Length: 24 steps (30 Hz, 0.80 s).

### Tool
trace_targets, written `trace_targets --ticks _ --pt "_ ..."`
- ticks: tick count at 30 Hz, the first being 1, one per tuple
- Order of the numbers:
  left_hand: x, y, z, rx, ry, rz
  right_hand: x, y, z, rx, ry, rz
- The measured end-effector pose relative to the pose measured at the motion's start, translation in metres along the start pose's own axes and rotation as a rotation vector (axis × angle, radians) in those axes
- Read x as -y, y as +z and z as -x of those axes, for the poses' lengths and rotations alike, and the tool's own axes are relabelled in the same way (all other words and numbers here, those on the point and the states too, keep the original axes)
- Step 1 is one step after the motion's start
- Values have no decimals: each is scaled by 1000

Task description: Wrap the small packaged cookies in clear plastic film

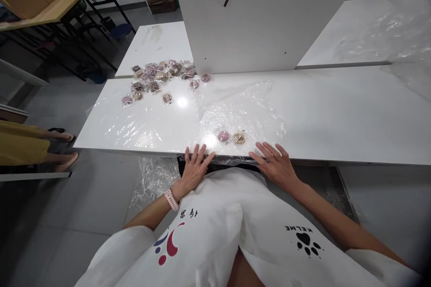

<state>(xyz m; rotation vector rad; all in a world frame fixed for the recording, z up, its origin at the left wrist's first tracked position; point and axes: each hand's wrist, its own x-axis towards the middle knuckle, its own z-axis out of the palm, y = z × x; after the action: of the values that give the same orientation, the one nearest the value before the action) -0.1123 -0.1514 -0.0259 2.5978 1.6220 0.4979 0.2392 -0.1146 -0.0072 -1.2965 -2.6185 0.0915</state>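
My left hand (195, 168) rests at the table's front edge, fingers spread over clear plastic film. On the other side, my right hand (274, 163) lies open at the same edge, its fingertips on or just above the film. Between and beyond the hands, a pink round item in a clear wrapper (223, 136) sits beside a yellowish wrapped item (239, 137). Both lie on a crinkled sheet of clear plastic film (249, 110). Neither hand grips anything that I can see.
Several small wrapped items (161, 73) are heaped at the back left of the white table (336, 116). A tall white panel (262, 22) stands behind. More plastic film (380, 36) hangs at the right. Another person's legs (57, 143) show at far left.
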Motion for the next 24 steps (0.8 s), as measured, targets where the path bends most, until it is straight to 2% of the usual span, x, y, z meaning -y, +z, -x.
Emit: trace_targets --ticks 3,6,8,11,14,16,18,21,24 --pt "16 31 25 -103 -202 -14 4 32 23 -32 178 3" --pt "25 34 21 -190 -207 5 6 35 18 -77 167 -58" --pt "28 15 9 -254 -168 27 8 22 4 -127 108 -123" --pt "30 -30 -16 -267 -136 130 7 -6 -21 -124 54 -279" --pt "23 -72 -36 -280 -191 242 0 -29 -44 -27 136 -470" --pt "9 -85 -44 -324 -216 271 -6 -37 -56 36 241 -580" --pt "-11 -83 -44 -298 -150 241 -10 -39 -66 71 321 -653" --pt "-32 -61 -38 -180 -45 94 -15 -38 -73 61 361 -695" --pt "-27 -50 -35 -172 -146 53 -18 -38 -75 20 381 -708"
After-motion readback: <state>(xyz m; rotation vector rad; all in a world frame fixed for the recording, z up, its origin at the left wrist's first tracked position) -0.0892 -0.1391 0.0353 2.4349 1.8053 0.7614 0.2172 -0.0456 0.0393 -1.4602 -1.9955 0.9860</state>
